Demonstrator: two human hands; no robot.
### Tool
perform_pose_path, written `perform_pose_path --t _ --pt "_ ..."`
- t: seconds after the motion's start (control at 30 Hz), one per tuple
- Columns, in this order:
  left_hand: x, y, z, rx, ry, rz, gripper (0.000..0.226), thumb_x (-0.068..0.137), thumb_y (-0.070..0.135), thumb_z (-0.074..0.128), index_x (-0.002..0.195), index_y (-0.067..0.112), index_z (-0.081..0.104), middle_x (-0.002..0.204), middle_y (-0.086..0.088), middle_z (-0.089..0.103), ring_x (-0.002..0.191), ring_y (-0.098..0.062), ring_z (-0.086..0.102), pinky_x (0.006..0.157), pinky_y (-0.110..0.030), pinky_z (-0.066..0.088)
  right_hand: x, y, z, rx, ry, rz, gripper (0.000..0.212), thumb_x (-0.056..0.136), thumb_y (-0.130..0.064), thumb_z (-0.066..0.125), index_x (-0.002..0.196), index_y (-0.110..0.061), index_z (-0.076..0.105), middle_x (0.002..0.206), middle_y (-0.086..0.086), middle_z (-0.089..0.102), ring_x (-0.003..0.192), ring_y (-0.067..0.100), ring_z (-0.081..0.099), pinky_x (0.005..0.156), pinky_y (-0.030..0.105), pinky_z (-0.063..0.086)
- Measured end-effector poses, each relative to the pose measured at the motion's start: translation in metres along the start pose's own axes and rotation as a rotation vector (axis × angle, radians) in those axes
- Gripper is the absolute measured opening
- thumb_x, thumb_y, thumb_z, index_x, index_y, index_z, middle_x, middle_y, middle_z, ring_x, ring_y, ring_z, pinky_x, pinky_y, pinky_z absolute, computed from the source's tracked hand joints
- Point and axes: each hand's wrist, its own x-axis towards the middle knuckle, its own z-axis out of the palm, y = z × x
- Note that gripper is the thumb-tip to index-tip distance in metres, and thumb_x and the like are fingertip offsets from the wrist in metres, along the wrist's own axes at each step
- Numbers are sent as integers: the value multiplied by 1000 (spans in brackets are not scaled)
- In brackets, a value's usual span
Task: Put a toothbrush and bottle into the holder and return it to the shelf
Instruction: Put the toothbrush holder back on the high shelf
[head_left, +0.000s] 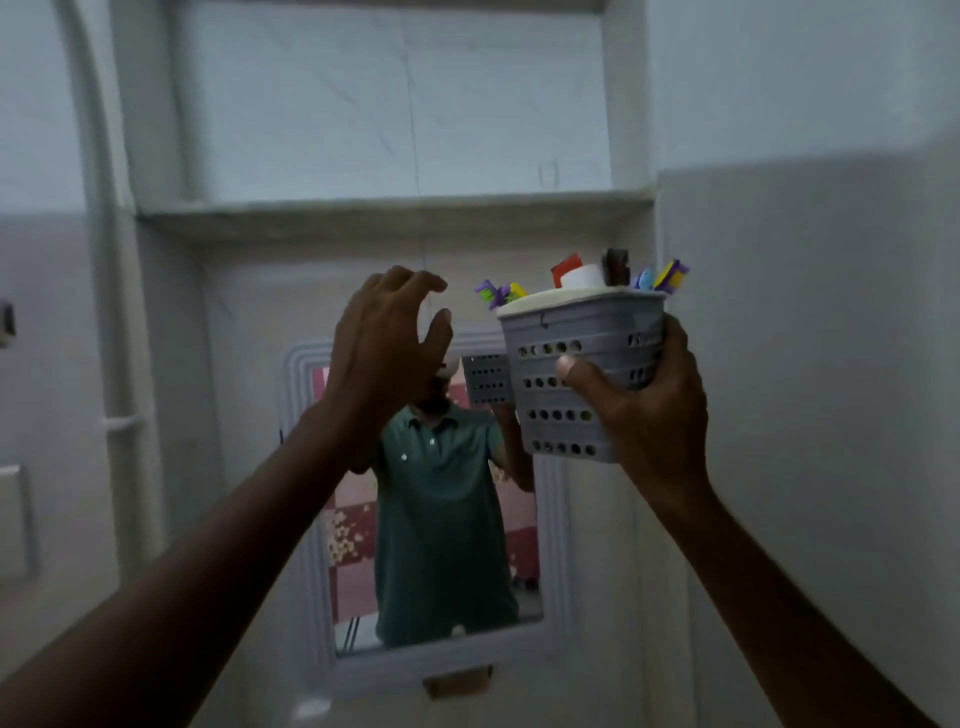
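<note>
My right hand (649, 410) grips a grey perforated holder (566, 364) from its right side and lifts it below the shelf (395, 210). Coloured toothbrush heads (498, 293) stick out at its left rim, and more toothbrushes (670, 275) at its right. A white bottle cap (584, 276) and a red item show above the rim. My left hand (387, 358) is raised to the left of the holder, fingers spread and curled, holding nothing and not touching it.
The recessed wall shelf sits above the holder, a bare ledge with an alcove behind. A framed mirror (311, 519) hangs below and reflects a person in a green shirt. A white pipe (111, 312) runs down the left wall.
</note>
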Motion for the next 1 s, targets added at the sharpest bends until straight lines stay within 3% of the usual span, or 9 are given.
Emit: perform_pose_path --t 0.17,0.43,0.53,0.63,0.73,1.0 --pt "52 -9 -12 113 60 60 43 88 34 53 124 13 61 122 -9 63 114 -31 54 93 -40 45 62 -46 2 26 86 -61 103 54 -81 69 139 -26 53 124 5 67 113 29 65 94 50 57" --pt "115 -8 15 268 -98 78 70 90 43 58 148 9 38 155 -19 37 144 -36 32 113 -48 30 155 -95 15 -74 182 -99 115 50 -86 61 145 -23 48 127 13 65 122 38 60 103 56 50" --pt "129 -10 37 320 -162 70 77 91 50 54 152 10 30 158 -18 31 149 -33 24 117 -47 24 182 -102 25 -109 203 -83 115 56 -79 70 151 -21 42 133 18 60 129 40 53 110 56 42" --pt "131 -16 57 368 -160 63 77 89 54 53 150 13 31 152 -14 40 146 -32 30 118 -47 23 208 -103 36 -144 233 -89 115 63 -74 78 155 -20 36 136 20 57 131 42 50 110 56 39" --pt "128 -23 68 383 -57 95 76 84 55 51 146 14 38 139 -10 52 132 -30 45 113 -44 28 231 -101 51 -170 277 -88 116 65 -71 79 157 -19 33 136 21 56 130 42 49 108 53 36" --pt "124 -33 84 404 109 162 79 79 55 51 146 15 42 135 -8 54 122 -29 50 110 -45 32 272 -79 85 -240 315 -124 115 70 -68 77 160 -16 29 134 21 55 127 43 49 105 52 35"
